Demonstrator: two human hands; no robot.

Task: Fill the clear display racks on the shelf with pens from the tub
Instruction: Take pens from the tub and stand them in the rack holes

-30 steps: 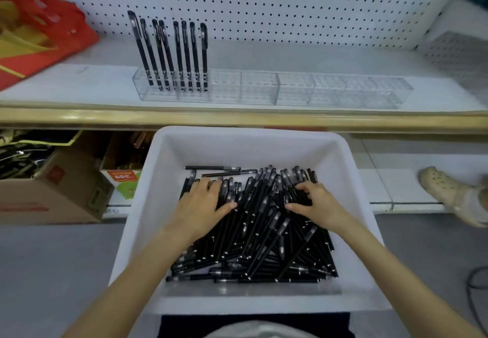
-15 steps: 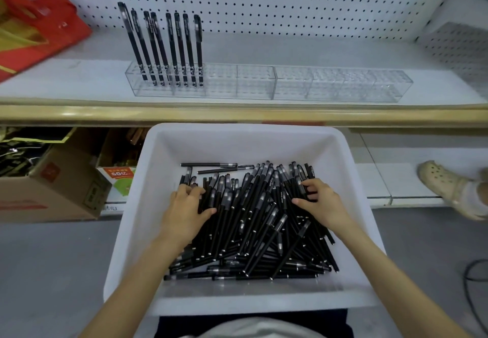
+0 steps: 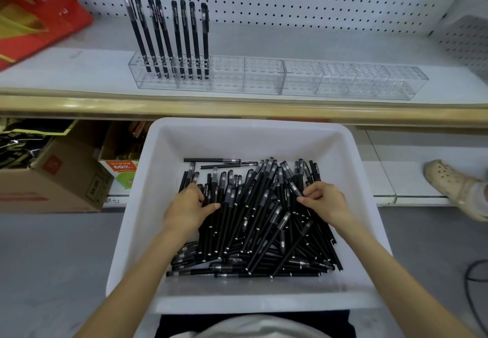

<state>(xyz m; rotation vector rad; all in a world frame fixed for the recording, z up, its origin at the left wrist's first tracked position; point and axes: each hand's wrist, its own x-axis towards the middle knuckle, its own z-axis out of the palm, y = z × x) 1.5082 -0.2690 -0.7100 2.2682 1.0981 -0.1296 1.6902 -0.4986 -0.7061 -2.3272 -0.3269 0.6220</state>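
The pens (image 3: 250, 221) are light, stiff and smooth, so they probably slide over each other; taking a few together at mid-barrel seems best. They lie heaped in the tub (image 3: 237, 140), under and between both hands. The left hand (image 3: 188, 208) rests on the heap with bent fingers and thumb spread; whether it grips, I cannot tell. The right hand (image 3: 326, 203) is narrow, pinching pens between thumb and fingers.

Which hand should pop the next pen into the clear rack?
Probably the left. Both hands clutch pens in the tub, but the left hand sits almost below the first empty holes of the rack, beside the standing pens. The right hand is further right.
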